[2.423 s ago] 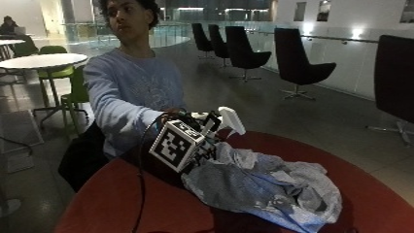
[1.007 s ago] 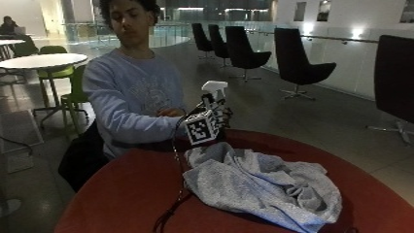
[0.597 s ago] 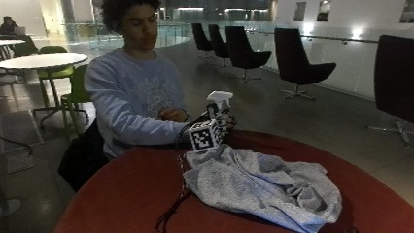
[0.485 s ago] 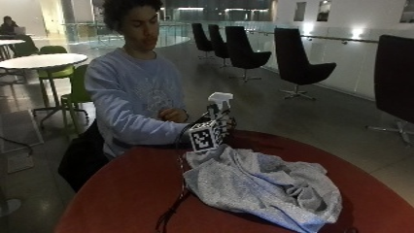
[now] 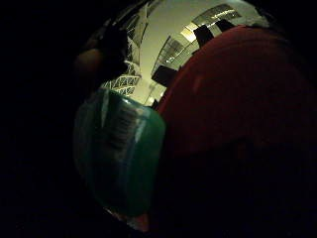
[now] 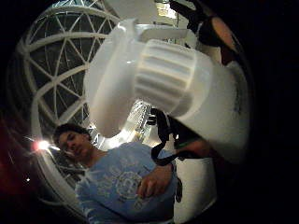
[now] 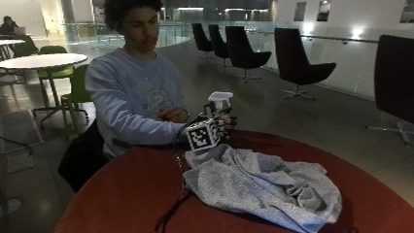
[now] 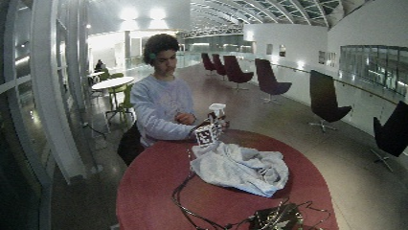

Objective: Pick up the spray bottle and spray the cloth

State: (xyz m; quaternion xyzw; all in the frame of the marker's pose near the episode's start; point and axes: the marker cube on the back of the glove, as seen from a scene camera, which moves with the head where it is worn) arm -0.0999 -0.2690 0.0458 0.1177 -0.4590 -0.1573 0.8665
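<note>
Cloth comes first from where I watch: a crumpled pale grey-blue fabric cloth (image 7: 262, 187) lies in a heap on the round red counter (image 7: 123, 194), spreading from the counter's middle toward its nearer edge. In the wide outside view the same cloth (image 8: 239, 167) sits between the person and a dark tangle of cables and gear (image 8: 274, 218) at the counter's front rim.

Just behind the cloth's far end, I see my black-gloved right hand (image 7: 216, 127) with its fingers curled round the spray bottle with a white plastic trigger head (image 7: 218, 99), holding it upright above the counter's far edge. The white head pokes out above the glove. From the thumb side palm view the ribbed white collar and nozzle of the bottle (image 6: 163, 84) fill the picture, close to the palm; from the little finger side the translucent green body (image 5: 119, 158) shows with the red counter beside it.

Farther back, the bare left hand (image 7: 173, 115) rests curled against the light blue sweatshirt (image 7: 132, 92) at chest height.
</note>
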